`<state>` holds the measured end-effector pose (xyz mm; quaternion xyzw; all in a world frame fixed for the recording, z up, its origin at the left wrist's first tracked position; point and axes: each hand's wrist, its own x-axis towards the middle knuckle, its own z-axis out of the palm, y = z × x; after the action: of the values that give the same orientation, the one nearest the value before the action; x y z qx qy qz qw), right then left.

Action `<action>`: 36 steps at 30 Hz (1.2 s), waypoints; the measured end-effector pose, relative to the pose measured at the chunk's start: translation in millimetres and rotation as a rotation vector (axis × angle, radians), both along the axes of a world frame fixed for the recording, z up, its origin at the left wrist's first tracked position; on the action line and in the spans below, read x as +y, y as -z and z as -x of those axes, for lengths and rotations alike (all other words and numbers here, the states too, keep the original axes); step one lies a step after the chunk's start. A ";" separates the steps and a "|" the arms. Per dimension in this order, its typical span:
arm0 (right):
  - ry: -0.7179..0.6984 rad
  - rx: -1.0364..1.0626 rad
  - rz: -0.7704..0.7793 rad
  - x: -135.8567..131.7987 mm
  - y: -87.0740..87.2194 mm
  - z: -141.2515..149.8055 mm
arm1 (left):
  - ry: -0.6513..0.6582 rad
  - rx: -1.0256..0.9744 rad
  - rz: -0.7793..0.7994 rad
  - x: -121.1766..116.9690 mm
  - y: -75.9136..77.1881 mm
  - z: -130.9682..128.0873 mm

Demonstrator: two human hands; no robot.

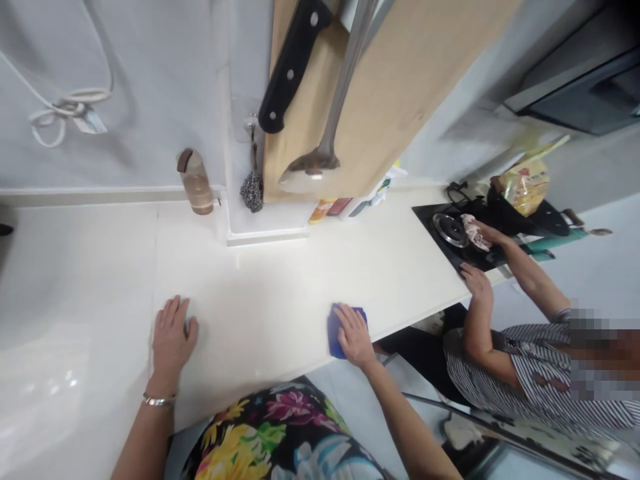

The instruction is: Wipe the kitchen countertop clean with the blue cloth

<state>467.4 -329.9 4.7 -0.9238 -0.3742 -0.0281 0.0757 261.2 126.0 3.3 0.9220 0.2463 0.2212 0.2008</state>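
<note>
Cloth (335, 339), blue, lies under right hand (355, 335), spread flat, unclenched; long axis roughly 12-to-6. I see left hand (173, 337) at cloth's 9 o'clock, released, flat on desk (260, 300).

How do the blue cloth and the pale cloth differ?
The blue cloth looks plain blue; the pale cloth, pinkish white. The blue cloth lies fairly flat on the white counter; the pale cloth is bunched on the black stove. Each is under a hand: the right hand, and a co-worker's hand.

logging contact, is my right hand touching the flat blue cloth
Touching. The head view shows the right hand resting palm-down on the flat blue cloth.
</note>
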 end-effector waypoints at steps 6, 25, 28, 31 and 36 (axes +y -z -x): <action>0.201 -0.075 0.003 -46.6 14.4 -78.1 | -0.019 0.051 -0.037 -1.6 -0.2 -3.7; 0.693 -0.085 -0.036 0.8 20.9 -341.9 | -0.013 0.178 -0.132 12.7 2.7 -4.8; 0.737 -0.121 -0.092 29.2 18.8 -358.3 | -0.010 0.179 -0.149 12.9 3.0 -4.4; 0.745 -0.133 -0.115 58.4 20.1 -359.4 | -0.003 0.196 -0.163 13.3 3.5 -3.7; 0.584 -0.108 -0.126 104.5 24.3 -325.9 | -0.005 0.197 -0.188 11.6 4.0 -3.8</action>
<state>793.3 -225.4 -19.5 -0.9830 -0.0936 -0.1209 0.1016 265.1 137.6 -0.8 0.9534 0.2453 0.1521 0.0876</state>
